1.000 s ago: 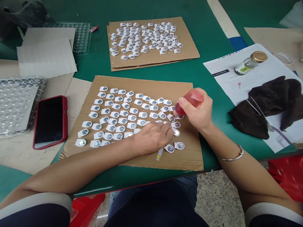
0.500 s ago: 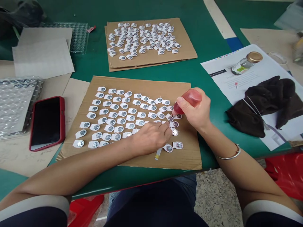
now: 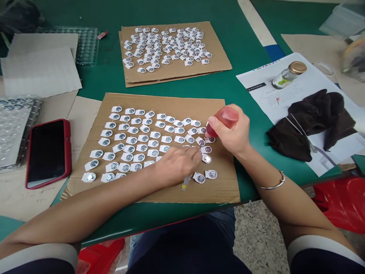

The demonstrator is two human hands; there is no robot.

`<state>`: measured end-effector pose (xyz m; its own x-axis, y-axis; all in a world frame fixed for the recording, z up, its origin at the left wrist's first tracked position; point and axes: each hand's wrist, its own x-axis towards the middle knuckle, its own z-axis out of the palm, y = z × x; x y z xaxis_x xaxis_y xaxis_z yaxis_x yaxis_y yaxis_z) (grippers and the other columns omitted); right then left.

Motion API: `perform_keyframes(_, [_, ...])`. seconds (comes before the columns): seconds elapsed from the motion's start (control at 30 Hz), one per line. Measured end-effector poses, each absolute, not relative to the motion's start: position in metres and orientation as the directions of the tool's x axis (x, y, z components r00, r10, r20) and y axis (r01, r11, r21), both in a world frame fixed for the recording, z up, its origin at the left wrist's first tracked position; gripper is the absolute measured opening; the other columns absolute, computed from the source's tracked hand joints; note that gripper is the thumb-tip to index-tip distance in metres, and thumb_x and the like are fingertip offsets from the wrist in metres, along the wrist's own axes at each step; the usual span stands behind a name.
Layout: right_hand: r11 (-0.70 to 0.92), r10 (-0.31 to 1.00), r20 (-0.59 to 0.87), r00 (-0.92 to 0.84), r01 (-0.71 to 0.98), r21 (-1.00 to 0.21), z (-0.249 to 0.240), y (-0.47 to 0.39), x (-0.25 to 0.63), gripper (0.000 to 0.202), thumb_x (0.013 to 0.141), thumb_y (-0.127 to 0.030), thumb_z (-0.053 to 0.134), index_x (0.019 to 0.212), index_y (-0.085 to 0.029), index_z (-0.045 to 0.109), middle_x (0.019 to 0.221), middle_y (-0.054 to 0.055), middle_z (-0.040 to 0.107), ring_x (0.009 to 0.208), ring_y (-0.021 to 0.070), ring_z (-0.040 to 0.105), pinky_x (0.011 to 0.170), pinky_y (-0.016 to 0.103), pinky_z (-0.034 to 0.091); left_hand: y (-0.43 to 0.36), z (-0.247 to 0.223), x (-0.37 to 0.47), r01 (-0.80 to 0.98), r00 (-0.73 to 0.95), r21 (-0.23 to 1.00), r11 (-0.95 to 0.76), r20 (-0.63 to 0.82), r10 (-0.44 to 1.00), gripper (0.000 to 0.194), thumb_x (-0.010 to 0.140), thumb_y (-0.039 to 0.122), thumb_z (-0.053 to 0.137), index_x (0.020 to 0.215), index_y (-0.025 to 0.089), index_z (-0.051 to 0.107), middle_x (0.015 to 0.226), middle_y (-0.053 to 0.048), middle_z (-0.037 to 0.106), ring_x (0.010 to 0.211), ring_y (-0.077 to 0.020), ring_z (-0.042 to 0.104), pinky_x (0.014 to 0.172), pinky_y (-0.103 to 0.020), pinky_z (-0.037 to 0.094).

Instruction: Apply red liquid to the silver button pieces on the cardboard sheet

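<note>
In my right hand point(image 3: 239, 131) is a pinkish-red squeeze bottle point(image 3: 224, 120), tilted so its narrow end points down and left at the small round pieces. My left hand point(image 3: 181, 163) is closed, palm down, around what look like slim metal tweezers. Their flat end, marked yellow point(image 3: 185, 183), sticks out below the hand; their tips are mostly hidden. Both hands are above a cardboard sheet point(image 3: 159, 194) bearing rows of small round silvery pieces on white tabs point(image 3: 155, 135). Close to my fingertips lies one such piece point(image 3: 200, 141). My left hand and forearm cover some of the rows.
A second cardboard stack point(image 3: 219, 61) with many similar pieces lies farther back. At left are a red-cased phone point(image 3: 48, 154), clear plastic trays point(image 3: 87, 45) and pale sheets point(image 3: 40, 72). To the right are a gold-lidded jar point(image 3: 288, 75), printed paper point(image 3: 256, 78) and dark brown cloth point(image 3: 313, 121).
The whole view has shifted slightly, so things appear a little farther left. Both hands keep nearly the same place over the cardboard, still holding the bottle and the tweezers.
</note>
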<state>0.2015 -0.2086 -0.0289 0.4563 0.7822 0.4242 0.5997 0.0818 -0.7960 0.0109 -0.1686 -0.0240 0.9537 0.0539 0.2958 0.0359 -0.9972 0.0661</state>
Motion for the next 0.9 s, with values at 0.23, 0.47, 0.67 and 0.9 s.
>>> perform_keyframes(0.23, [0.114, 0.793, 0.451, 0.409, 0.629, -0.769, -0.028, -0.21, 0.203, 0.029, 0.072, -0.045, 0.067, 0.078, -0.02, 0.052, 0.074, 0.002, 0.063, 0.067, 0.0167, 0.059, 0.064, 0.036, 0.05, -0.165, -0.022, 0.011, 0.09, 0.959, 0.201, -0.976, 0.245, 0.139, 0.016, 0.082, 0.009, 0.042, 0.08, 0.012, 0.057, 0.081, -0.006, 0.064, 0.073, -0.0149, 0.062, 0.069, -0.025, 0.053])
perform_keyframes(0.47, [0.147, 0.774, 0.508, 0.378, 0.673, -0.725, -0.024, -0.211, 0.203, 0.027, 0.071, -0.041, 0.069, 0.075, -0.02, 0.053, 0.068, 0.0, 0.061, 0.062, 0.0142, 0.057, 0.061, 0.033, 0.049, -0.164, -0.02, 0.012, 0.091, 0.951, 0.294, -0.951, 0.258, 0.171, 0.016, 0.079, 0.007, 0.042, 0.079, 0.013, 0.057, 0.074, -0.006, 0.063, 0.067, -0.0141, 0.061, 0.062, -0.024, 0.053])
perform_keyframes(0.67, [0.175, 0.782, 0.522, 0.339, 0.685, -0.707, -0.024, -0.213, 0.203, 0.026, 0.073, -0.041, 0.068, 0.076, -0.021, 0.053, 0.069, 0.0, 0.06, 0.062, 0.0143, 0.057, 0.062, 0.033, 0.05, -0.158, -0.021, 0.013, 0.096, 0.934, 0.406, -0.909, 0.277, 0.223, 0.014, 0.076, 0.007, 0.044, 0.077, 0.014, 0.057, 0.071, -0.004, 0.064, 0.066, -0.0145, 0.062, 0.059, -0.024, 0.051])
perform_keyframes(0.9, [0.196, 0.782, 0.538, 0.316, 0.695, -0.692, -0.021, -0.213, 0.202, 0.027, 0.072, -0.042, 0.069, 0.076, -0.021, 0.053, 0.067, -0.002, 0.06, 0.061, 0.0123, 0.057, 0.061, 0.03, 0.05, -0.152, -0.02, 0.013, 0.082, 0.932, 0.491, -0.867, 0.271, 0.241, 0.013, 0.075, 0.007, 0.048, 0.081, 0.014, 0.057, 0.079, -0.004, 0.067, 0.072, -0.0159, 0.064, 0.063, -0.025, 0.049])
